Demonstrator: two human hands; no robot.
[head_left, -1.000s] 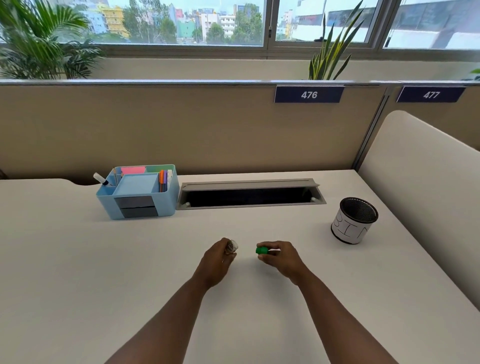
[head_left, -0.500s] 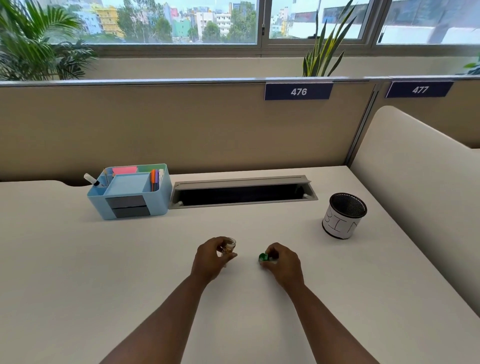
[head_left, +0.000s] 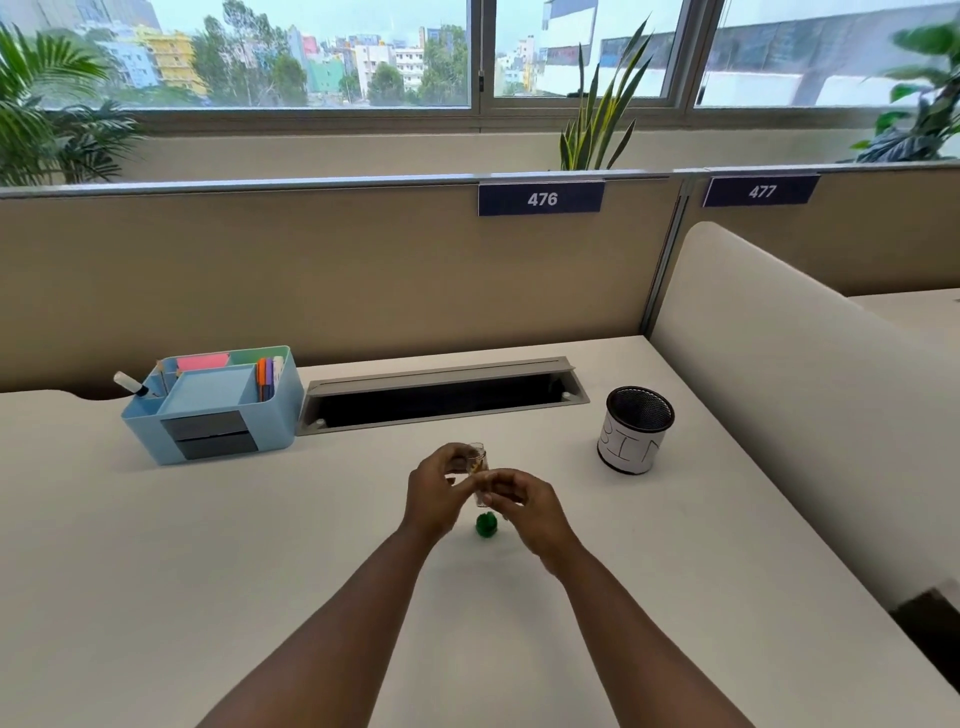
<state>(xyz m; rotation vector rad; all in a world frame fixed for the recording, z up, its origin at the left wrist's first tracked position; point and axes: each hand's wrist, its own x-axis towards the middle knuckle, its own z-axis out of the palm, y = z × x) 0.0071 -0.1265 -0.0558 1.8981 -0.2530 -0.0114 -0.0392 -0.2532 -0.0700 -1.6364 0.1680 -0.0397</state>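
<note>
A small clear jar (head_left: 478, 464) is held upright just above the white desk (head_left: 208, 561). My left hand (head_left: 439, 491) grips it from the left. My right hand (head_left: 524, 501) has come up against its right side, fingers curled at the jar; whether they pinch it is hard to tell. A small green cap (head_left: 487, 525) lies on the desk right below both hands, free of them. What is inside the jar is too small to make out.
A light blue desk organizer (head_left: 218, 410) with pens and sticky notes stands back left. An open cable slot (head_left: 441, 397) runs along the back. A black mesh cup labelled BIN (head_left: 635, 431) stands to the right. A padded divider (head_left: 805, 395) borders the right side.
My right hand set the green cap down on the desk and moved left to the jar. My left hand lifted the jar a little and turned it upright.
</note>
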